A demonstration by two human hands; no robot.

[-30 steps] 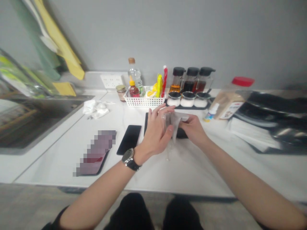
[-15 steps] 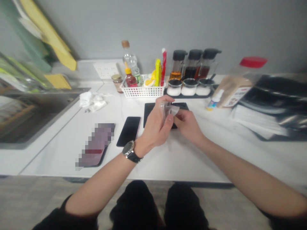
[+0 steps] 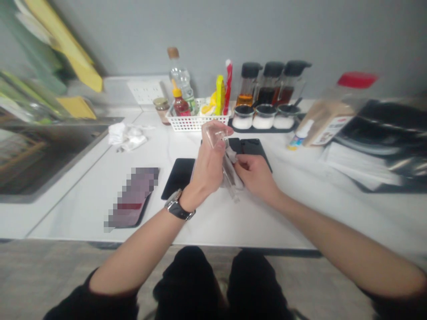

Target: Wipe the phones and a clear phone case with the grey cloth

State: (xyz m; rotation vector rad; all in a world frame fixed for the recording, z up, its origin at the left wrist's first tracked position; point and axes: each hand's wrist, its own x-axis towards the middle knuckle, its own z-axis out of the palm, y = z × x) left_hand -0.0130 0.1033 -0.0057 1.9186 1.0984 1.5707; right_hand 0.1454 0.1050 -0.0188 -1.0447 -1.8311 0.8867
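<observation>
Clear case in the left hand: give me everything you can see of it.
The clear case is colourless and see-through, apparently plastic, with a narrow edge showing along its length and glossy highlights; it looks like a phone cover. The left hand holds it tilted above the white countertop, one end pointing toward the person. A white tissue, pinched by the right hand, appears to touch it. Blur and the left hand hide finer detail, such as any cutouts or marks.

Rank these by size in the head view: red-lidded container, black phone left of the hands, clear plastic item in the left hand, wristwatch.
1. Red-lidded container
2. Black phone, clear plastic item: too close to rank; left hand partly hides the latter
3. Wristwatch
</observation>
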